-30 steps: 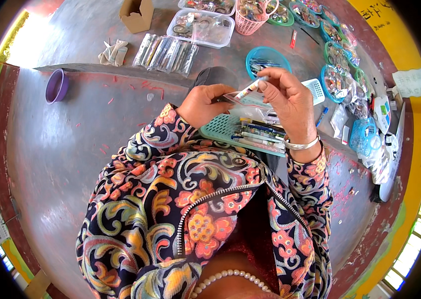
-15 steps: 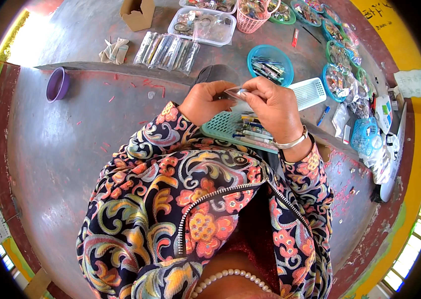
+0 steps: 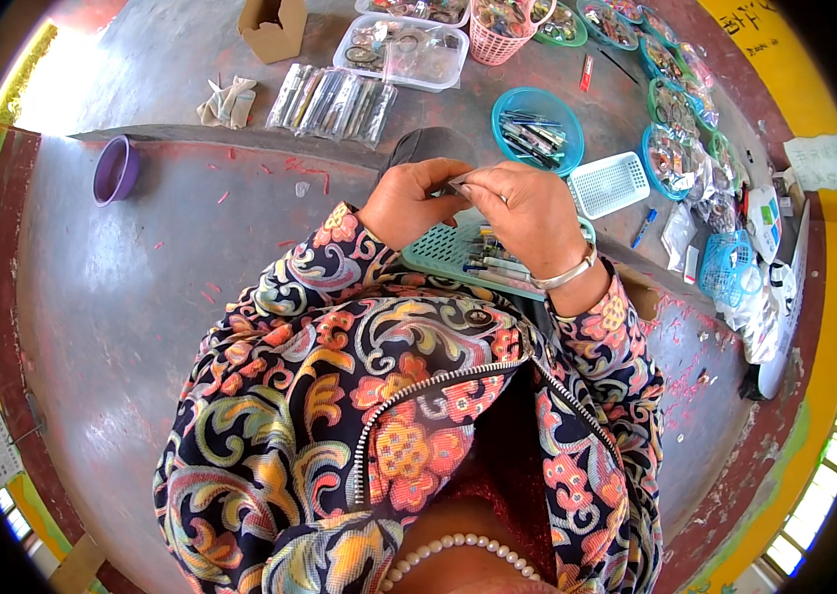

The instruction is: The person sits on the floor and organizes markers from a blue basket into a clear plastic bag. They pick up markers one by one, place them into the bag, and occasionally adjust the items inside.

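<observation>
My left hand (image 3: pixel 410 206) pinches one side of a small clear plastic bag (image 3: pixel 459 184), its fingers curled in front of me. My right hand (image 3: pixel 529 216) is closed on the bag's other side, its fingertips almost meeting the left ones. Whatever lies inside the bag is too hidden to make out. Just below both hands, a pale green perforated basket (image 3: pixel 430 249) rests by my lap. Several pens (image 3: pixel 497 267) lie in it, partly covered by my right hand.
Beyond my hands stand a blue bowl of pens (image 3: pixel 571 117), a white perforated basket (image 3: pixel 611 186) and a row of bagged pens (image 3: pixel 331 103). Filled baskets crowd the far right near a blue basket (image 3: pixel 727 265). A purple bowl (image 3: pixel 116 170) stands at left, a cardboard box (image 3: pixel 273 30) farther back.
My right hand has shifted slightly left and its wrist has turned, bringing its fingertips closer to the left hand. Less of the plastic bag shows now. The left hand has barely moved.
</observation>
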Tool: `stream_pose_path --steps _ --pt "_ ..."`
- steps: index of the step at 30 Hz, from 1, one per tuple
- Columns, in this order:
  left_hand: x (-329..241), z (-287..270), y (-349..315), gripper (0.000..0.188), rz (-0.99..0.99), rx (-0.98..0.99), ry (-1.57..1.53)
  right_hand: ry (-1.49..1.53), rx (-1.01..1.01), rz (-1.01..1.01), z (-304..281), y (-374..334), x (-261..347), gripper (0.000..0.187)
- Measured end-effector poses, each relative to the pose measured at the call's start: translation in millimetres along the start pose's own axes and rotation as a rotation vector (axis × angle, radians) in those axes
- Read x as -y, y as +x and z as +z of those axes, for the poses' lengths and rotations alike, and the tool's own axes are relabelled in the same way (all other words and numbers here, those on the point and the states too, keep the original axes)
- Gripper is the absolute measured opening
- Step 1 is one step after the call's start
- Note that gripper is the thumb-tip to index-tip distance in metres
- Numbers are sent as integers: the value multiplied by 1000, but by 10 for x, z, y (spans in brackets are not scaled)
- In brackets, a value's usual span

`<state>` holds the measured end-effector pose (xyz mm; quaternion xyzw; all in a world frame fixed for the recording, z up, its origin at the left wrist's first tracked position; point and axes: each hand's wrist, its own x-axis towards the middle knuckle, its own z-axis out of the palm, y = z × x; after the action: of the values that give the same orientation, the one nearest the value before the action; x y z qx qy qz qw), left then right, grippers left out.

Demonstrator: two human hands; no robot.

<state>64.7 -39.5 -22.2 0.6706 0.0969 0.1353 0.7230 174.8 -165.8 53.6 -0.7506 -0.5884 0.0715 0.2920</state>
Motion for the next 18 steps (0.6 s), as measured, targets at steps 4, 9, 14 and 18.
stream_pose_path --steps 4,9,14,18 --pt "-13 8 -11 28 -6 -19 -6 -42 19 -13 -45 -32 -3 19" --pt "-33 -36 -12 29 43 -2 27 -263 156 -36 -353 -224 -15 19" --pt "-15 -22 10 32 95 -43 2 -273 116 -6 -412 -317 -185 9" --pt "-93 -17 -9 30 4 -34 -90 -184 -77 113 -514 -374 -305 11"
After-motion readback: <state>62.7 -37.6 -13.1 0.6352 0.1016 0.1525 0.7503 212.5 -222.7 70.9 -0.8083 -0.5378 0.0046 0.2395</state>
